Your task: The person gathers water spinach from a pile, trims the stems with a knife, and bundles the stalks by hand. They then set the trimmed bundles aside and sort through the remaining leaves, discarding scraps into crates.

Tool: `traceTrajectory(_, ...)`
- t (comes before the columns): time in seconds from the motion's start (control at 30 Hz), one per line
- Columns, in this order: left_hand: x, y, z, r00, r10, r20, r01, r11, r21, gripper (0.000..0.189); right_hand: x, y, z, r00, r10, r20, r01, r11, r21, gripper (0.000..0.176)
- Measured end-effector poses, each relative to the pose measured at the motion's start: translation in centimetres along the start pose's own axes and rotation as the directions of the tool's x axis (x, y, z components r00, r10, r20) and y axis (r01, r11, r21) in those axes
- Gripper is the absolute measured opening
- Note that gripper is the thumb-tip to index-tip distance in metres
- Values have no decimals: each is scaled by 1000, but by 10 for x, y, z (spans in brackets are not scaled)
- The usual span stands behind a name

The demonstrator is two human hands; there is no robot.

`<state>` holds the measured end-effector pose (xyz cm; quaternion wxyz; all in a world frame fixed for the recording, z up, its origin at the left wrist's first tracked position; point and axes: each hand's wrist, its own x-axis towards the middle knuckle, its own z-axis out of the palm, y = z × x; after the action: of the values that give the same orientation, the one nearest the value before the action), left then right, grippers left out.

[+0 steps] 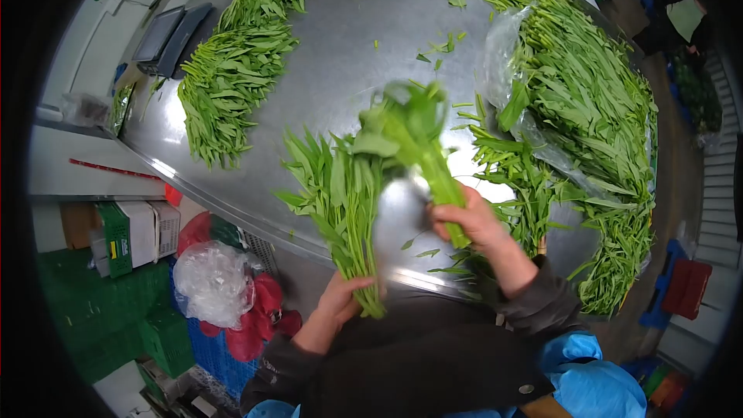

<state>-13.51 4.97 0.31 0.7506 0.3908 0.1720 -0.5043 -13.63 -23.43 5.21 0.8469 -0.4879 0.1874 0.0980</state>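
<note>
My left hand [340,303] is closed around the stem ends of a bunch of water spinach [348,209], its long narrow leaves pointing away from me over the table's near edge. Higher and to the right, my right hand [478,223] grips the stems of a second bunch of leafy greens [429,159], tilted to the left and blurred by motion. The leaves of this second bunch overlap the top of the first one. A loose pile of cut stems and leaves [530,205] lies beside my right hand on the metal table [340,62].
A large heap of greens [588,101] with clear plastic [503,54] covers the table's right side. Bunches in a row [240,70] lie at left, beside a dark screen device [166,35]. Below left are a clear plastic bag [213,282] and green crates [166,337]. A person [685,19] stands far right.
</note>
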Motion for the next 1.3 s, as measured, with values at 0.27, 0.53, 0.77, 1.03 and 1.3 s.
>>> traceTrajectory(0.27, -34, 110, 44, 704, 683, -194, -615, 723, 314, 38, 15, -54, -41, 948, 65, -311, -129, 974, -188, 29)
traceTrajectory(0.53, 63, 72, 56, 976, 212, -57, -211, 977, 19, 37, 47, 35, 27, 991, 46, -129, -57, 995, -84, 40)
traceTrajectory(0.77, 85, 12, 23, 986, 19, -164, -30, 997, -66, 39, 30, 79, 19, 949, 244, -201, -245, 969, 22, 35)
traceTrajectory(1.03, 96, -9, 4, 997, 70, -22, -73, 976, -207, 52, 32, 82, -3, 992, -125, 30, 87, 480, -873, 36)
traceTrajectory(1.3, 98, -5, 14, 1000, -1, 7, 3, 979, -204, 53, 25, 33, 15, 982, -154, -107, -84, 149, -985, 35)
